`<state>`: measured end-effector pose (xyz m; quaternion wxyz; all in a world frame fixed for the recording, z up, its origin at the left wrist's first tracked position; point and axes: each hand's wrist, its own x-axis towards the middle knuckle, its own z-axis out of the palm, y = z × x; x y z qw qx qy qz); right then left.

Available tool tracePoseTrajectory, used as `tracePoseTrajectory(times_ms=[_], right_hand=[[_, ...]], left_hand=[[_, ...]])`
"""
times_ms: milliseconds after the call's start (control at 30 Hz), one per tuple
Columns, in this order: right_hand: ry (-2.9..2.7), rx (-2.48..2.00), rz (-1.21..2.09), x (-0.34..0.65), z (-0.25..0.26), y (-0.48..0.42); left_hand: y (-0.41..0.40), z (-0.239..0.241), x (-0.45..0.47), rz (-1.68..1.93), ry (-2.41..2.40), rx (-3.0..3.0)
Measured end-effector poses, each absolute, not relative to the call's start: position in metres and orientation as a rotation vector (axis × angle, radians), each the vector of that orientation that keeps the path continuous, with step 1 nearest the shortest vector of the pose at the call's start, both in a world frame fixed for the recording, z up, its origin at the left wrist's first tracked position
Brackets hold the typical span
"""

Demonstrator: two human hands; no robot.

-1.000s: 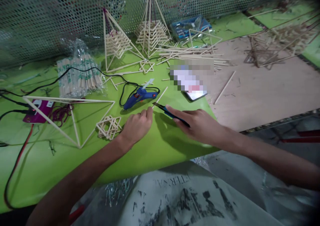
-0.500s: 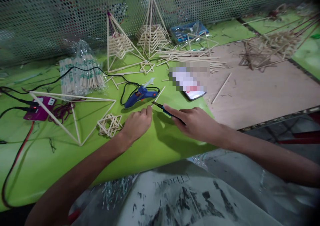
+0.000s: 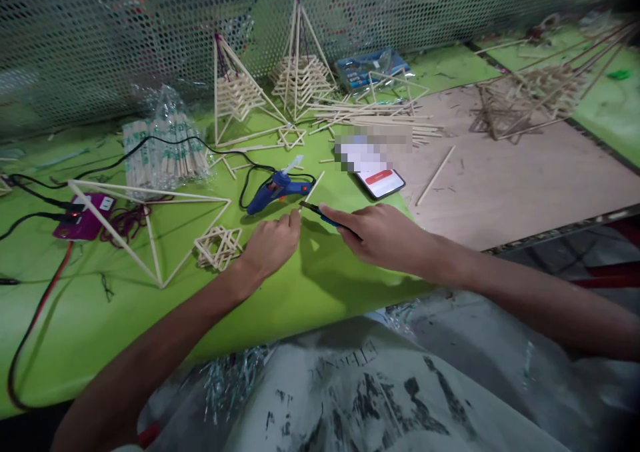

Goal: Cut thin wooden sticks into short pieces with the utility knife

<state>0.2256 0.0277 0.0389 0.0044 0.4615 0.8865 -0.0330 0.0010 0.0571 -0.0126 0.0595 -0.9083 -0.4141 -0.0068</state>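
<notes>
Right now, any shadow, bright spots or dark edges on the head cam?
Head view: shadow on the green table below the right hand; head view: phone screen bright, upper part pixelated; head view: top-right corner dark.

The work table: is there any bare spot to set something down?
Mostly the brown board, right of the lone stick and in front of the stick structure. The green tabletop also has room between the red-black cable and left forearm. Behind the glue gun it is crowded with stick pyramids and a stick pile.

Glue gun [image 3: 274, 191] on tbl [image 3: 340, 299] behind hands [image 3: 273, 244] [image 3: 383, 233], phone [image 3: 386, 183] to its R, bagged sticks [image 3: 184, 156] L
</notes>
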Motion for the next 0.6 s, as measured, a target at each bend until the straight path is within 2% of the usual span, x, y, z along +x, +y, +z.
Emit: tracePoseTrajectory(times_ms=[200,600], right_hand=[[2.773,1.42,-0.161,0.223,0.056,0.04],[2.784,1.375,-0.155,0.22,0.058,0.046]], left_hand=[[0.057,-0.011,0.001,0.025,-1.274,-2.779],[0.056,-0.008,0.003,0.056,-1.229,-2.761]])
